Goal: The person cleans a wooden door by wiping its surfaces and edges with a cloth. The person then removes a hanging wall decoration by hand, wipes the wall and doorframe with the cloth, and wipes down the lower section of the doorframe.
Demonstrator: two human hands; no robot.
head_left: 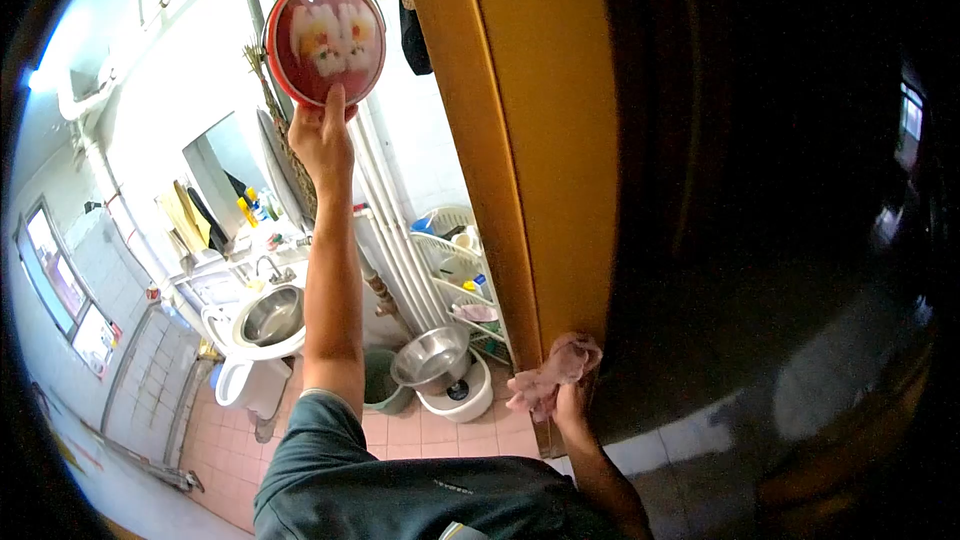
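Note:
My left hand [323,145] is raised high at the end of an outstretched arm. It grips the lower edge of a round, red-rimmed mirror [330,75] with a bent wire stand at its top; the thumb lies on the face, which bears a pale picture or reflection. Low on the right, beside the wooden door frame [520,190], my right hand [568,405] is closed around a crumpled pinkish cloth [545,380]. Most of that hand's fingers are hidden by the cloth.
Behind the left arm is a washroom with a metal sink [273,316], a toilet [250,385], a metal basin [432,360] resting on a white tub [468,402], and a tiered rack [450,255]. Vertical pipes [395,240] run along the wall. The right side is dark.

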